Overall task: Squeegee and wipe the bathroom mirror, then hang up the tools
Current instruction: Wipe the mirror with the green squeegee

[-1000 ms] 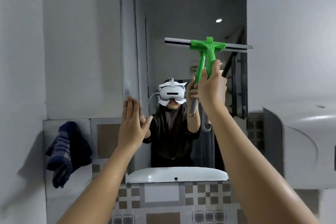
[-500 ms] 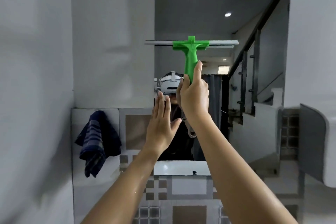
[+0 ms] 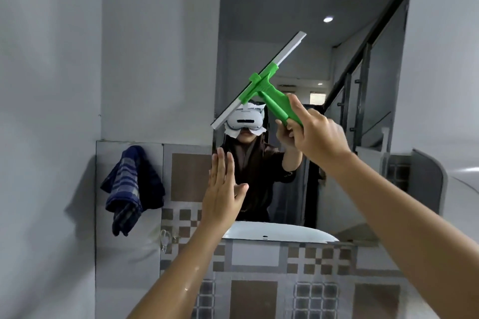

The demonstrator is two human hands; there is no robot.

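A wall mirror (image 3: 272,8) fills the upper middle of the head view. My right hand (image 3: 317,137) is shut on the handle of a green squeegee (image 3: 269,90). Its grey blade is tilted, running from lower left at the mirror's left edge to upper right. My left hand (image 3: 221,189) is open and flat, fingers up, at the mirror's lower left edge; I cannot tell if it touches. A dark blue striped cloth (image 3: 132,186) hangs on the tiled wall left of the mirror.
A small clear hook (image 3: 164,237) sits on the tiles below the cloth. Patterned brown and grey tiles (image 3: 259,292) run under the mirror. A white rounded fixture (image 3: 461,189) juts in at the right. A plain grey wall (image 3: 51,111) stands close at the left.
The squeegee blade has turned from level to a steep tilt and dropped lower on the mirror. My right hand moved right and down. The left hand stayed flat near the mirror's lower left.
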